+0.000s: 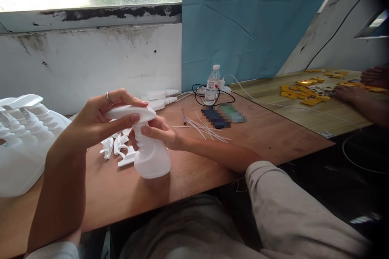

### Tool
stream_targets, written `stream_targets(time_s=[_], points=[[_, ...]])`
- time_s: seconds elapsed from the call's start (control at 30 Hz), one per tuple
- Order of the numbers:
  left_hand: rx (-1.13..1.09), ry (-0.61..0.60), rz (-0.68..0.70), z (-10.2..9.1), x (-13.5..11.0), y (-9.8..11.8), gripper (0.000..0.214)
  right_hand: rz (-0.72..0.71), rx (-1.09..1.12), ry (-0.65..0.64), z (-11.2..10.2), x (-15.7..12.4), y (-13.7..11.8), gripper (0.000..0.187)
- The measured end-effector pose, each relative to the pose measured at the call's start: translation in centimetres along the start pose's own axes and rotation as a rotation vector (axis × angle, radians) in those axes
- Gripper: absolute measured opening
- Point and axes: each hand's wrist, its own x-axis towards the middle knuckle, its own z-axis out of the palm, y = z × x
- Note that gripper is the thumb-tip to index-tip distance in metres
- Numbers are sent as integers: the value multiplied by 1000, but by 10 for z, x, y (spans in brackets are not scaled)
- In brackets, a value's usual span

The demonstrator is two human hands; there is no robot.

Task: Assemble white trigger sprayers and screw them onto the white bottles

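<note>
A white spray bottle (152, 158) stands upright on the brown table close in front of me. My left hand (105, 119), with a ring on one finger, is closed around its white trigger spray head (129, 110), thumb along the near side and fingers over the top. Just below, my right hand (162, 131) is wrapped around the bottle's ribbed neck. The spray head sits on the neck; my fingers hide the joint between them. Behind the bottle lie several loose white plastic trigger parts (121, 147).
Several more white spray bottles (26, 141) stand at the left. White tubes (205, 128), a pen (184, 116), a water bottle (212, 87) and white long-bodied items (161, 99) lie or stand farther back. At right, another person's hand (349, 93) is near yellow pieces (304, 93).
</note>
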Motion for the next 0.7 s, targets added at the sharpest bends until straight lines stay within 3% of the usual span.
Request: stream_targets(time_s=[0.33,0.5,0.63,0.7], points=[[-26,-67,54,-2,2,-2,21,25,-16,65,4,0,-2,39],[33,25,-15,1,1,1,17,32,46,5,2,1,0,43],[38,19,-17,2,0,2,18,41,-21,66,2,1,-2,46],[30,23,-16,2,0,1,17,60,5,37,1,1,-2,47]])
